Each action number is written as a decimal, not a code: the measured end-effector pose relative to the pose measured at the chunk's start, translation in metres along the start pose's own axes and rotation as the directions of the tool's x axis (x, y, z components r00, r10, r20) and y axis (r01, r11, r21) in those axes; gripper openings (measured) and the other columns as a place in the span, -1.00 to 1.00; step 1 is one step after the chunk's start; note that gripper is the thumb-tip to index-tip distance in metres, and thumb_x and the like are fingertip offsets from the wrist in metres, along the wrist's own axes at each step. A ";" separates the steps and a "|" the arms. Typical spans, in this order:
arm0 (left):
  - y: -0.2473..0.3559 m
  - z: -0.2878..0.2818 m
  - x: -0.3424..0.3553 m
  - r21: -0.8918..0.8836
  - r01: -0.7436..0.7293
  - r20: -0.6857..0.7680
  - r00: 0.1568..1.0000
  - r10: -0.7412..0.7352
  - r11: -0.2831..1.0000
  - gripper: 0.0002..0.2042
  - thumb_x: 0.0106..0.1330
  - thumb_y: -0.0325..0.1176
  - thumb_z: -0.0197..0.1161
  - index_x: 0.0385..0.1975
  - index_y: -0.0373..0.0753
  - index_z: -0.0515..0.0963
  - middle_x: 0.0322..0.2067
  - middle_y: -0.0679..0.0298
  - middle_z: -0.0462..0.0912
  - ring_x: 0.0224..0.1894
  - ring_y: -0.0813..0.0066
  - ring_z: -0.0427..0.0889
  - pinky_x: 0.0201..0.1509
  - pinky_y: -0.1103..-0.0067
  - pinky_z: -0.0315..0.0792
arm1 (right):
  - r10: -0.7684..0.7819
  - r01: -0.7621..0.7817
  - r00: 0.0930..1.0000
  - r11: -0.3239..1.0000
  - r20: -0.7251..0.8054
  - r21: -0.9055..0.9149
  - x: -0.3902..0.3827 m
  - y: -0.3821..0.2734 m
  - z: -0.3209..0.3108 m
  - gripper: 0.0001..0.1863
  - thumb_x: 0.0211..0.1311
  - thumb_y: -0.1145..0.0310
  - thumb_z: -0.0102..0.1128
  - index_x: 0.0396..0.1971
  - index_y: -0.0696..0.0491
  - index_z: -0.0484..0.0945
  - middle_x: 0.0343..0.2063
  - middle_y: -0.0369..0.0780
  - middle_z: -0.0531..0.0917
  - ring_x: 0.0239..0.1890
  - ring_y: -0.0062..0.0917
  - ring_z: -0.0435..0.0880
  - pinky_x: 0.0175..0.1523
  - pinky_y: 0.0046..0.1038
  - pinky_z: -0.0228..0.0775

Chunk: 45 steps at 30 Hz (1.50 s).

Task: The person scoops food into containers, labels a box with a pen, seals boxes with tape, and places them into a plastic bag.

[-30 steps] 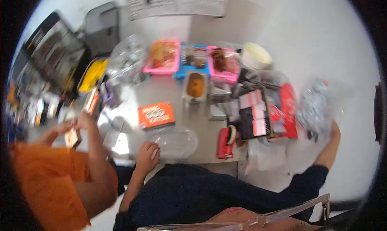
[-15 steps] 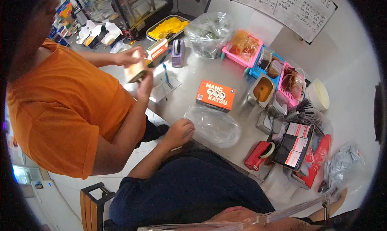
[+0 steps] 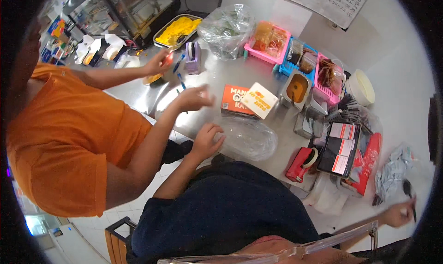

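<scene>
My left hand rests at the table's front edge with loosely bent fingers, slightly apart and holding nothing. Its fingertips are beside the left end of a clear plastic bag lying flat. Off to the far right, my right hand is closed in a pinch on a thin black object whose kind I cannot make out. Beyond the bag sits an orange box, and a small white box with yellow lettering lies tilted over its right side. A grey crumpled plastic bag is near my right hand.
A co-worker in an orange shirt reaches over the table from the left. A purple tape dispenser, pink basket, sauce container, tablet and red tape dispenser surround the work area.
The white box has gone from the co-worker's hands onto the orange box. My right hand has come further into view, with a black object in it. My left hand has barely moved.
</scene>
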State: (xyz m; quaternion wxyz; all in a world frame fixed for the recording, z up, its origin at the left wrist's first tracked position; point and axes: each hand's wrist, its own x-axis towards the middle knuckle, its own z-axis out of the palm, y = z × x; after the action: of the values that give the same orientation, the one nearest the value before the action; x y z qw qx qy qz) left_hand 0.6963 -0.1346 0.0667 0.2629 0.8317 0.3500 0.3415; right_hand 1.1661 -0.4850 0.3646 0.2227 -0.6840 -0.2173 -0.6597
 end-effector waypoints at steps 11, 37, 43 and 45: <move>0.050 0.123 0.147 0.278 -0.307 0.301 0.928 0.221 0.910 0.02 -0.32 0.14 0.47 0.21 -0.21 0.16 0.25 -0.05 0.03 0.26 -0.07 0.10 0.26 0.08 0.02 | 0.021 -0.871 0.422 0.286 0.906 0.400 -0.228 -0.231 -0.033 -0.87 0.24 0.57 0.00 -0.43 0.07 0.26 -0.41 -0.27 0.42 -0.28 -0.63 0.48 -0.07 -0.59 0.30; 0.056 0.216 0.156 0.319 0.166 0.521 0.792 -0.318 0.933 -0.04 -0.46 0.14 0.55 -0.07 -0.42 0.31 -0.03 -0.05 0.37 0.04 0.10 0.43 0.09 0.40 0.37 | -0.323 -0.831 0.206 0.441 0.924 0.339 -0.241 -0.199 -0.069 -0.97 0.15 0.54 0.03 -0.40 0.15 0.40 -0.45 -0.17 0.50 -0.38 -0.44 0.51 -0.22 -0.50 0.32; 0.070 0.151 0.131 -0.094 0.093 0.337 0.940 -0.057 0.991 -0.20 -0.29 -0.23 0.58 -0.05 -0.35 0.21 -0.08 -0.01 0.33 -0.01 0.13 0.42 0.04 0.38 0.37 | -0.400 -0.785 0.240 0.456 0.884 0.420 -0.240 -0.198 -0.066 -0.95 0.15 0.53 0.03 -0.37 0.15 0.42 -0.42 -0.15 0.51 -0.31 -0.38 0.54 -0.17 -0.48 0.33; 0.061 0.116 0.112 -0.351 0.109 0.159 0.986 -0.056 0.930 -0.22 -0.19 -0.25 0.55 -0.02 -0.38 0.18 -0.09 -0.01 0.38 -0.04 0.25 0.47 0.01 0.42 0.44 | -0.389 -0.823 0.206 0.428 0.898 0.374 -0.235 -0.200 -0.067 -0.94 0.17 0.50 0.02 -0.36 0.15 0.42 -0.41 -0.14 0.51 -0.30 -0.36 0.54 -0.17 -0.46 0.34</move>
State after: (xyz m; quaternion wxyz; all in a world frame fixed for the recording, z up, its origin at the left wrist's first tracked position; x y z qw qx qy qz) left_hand 0.8666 -0.1099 0.0778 0.4491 0.7772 0.2964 0.3262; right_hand 0.9856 -0.3641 0.1351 0.4653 -0.7306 -0.4693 0.1721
